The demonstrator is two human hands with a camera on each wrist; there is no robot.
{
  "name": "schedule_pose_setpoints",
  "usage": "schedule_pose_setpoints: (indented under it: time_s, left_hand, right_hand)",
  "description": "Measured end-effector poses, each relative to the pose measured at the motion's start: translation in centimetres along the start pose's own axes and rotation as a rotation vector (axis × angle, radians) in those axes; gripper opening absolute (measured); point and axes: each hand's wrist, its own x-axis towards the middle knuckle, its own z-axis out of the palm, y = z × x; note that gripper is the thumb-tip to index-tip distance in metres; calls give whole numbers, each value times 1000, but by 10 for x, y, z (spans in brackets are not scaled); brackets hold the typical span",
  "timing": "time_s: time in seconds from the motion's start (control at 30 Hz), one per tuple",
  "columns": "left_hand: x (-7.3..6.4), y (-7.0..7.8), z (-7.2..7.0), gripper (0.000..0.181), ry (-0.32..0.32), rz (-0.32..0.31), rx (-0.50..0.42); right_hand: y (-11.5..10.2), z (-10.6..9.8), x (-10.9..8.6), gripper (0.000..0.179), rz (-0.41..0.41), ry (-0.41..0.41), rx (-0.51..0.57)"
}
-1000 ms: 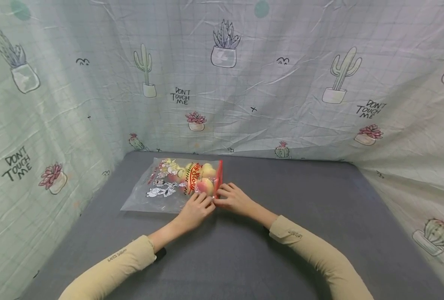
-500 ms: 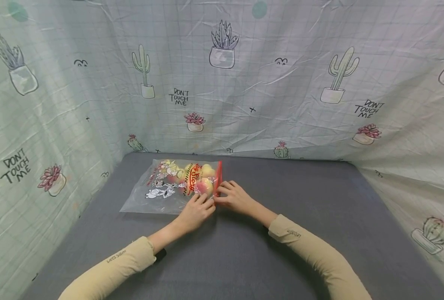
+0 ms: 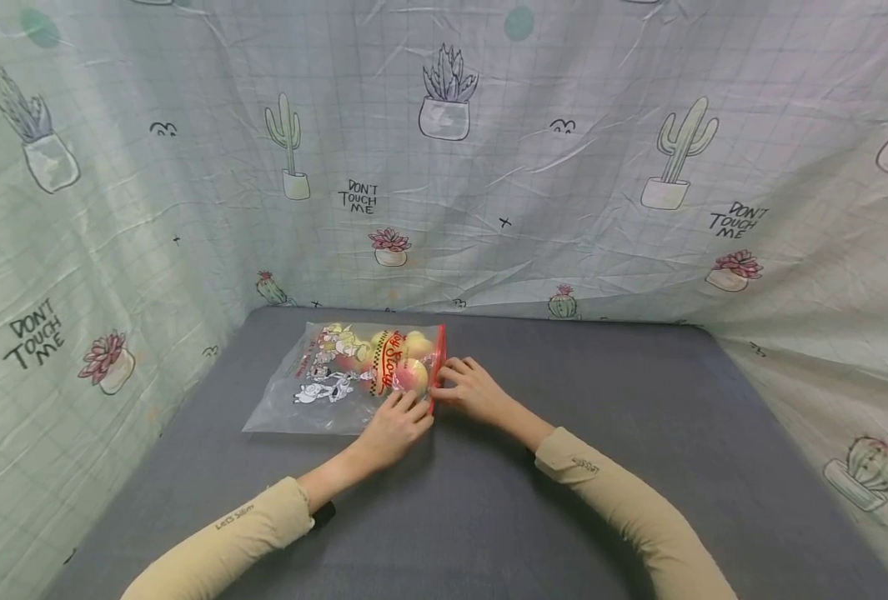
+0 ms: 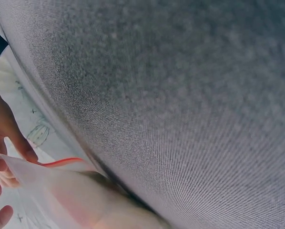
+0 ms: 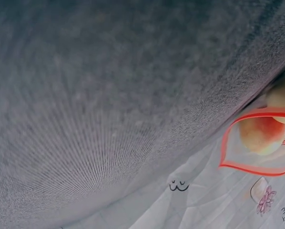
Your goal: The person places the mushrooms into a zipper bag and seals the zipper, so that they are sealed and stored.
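A clear zip bag [image 3: 286,404] with cartoon print and red lettering lies on the grey cloth. Inside it are several peaches [image 3: 410,375], yellow with a red blush. Its red zip edge [image 3: 441,342] faces right, and in the right wrist view the two red strips stand apart around the bag's mouth. My left hand [image 3: 389,433] holds the near corner beside the zip, fingers bent over the plastic. Just right of it, my right hand [image 3: 474,392] pinches the red edge. The left wrist view shows the right hand's thumb against the red strip.
The grey cloth surface [image 3: 601,400] spreads to the right and in front of the arms. Behind and at both sides hangs a curtain [image 3: 519,167] printed with cacti. A dark band [image 3: 323,512] shows under the left cuff.
My right fingers have slid slightly along the red edge away from the near corner, so a bit of red now shows below them. The left hand stays at the corner.
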Motion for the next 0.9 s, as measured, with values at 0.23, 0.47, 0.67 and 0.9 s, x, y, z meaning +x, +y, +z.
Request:
schedule_pose_setpoints:
  time_s: [0.23,0.47,0.67,0.9]
  left_hand:
    - [0,-1,0,14,14,-4,-3]
    - [0,0,-1,7,-9,-5,7]
    - [2,-1,-4,11,-3,6,4]
    - [2,-1,-7,9,-2,21,23]
  right_hand:
    - [2,2,2,22,12,-12,-7]
    - [7,6,3,22,23,18,-15]
    - [10,9,5,19,34,10,-31]
    - [12,9,9,20,37,17,-27]
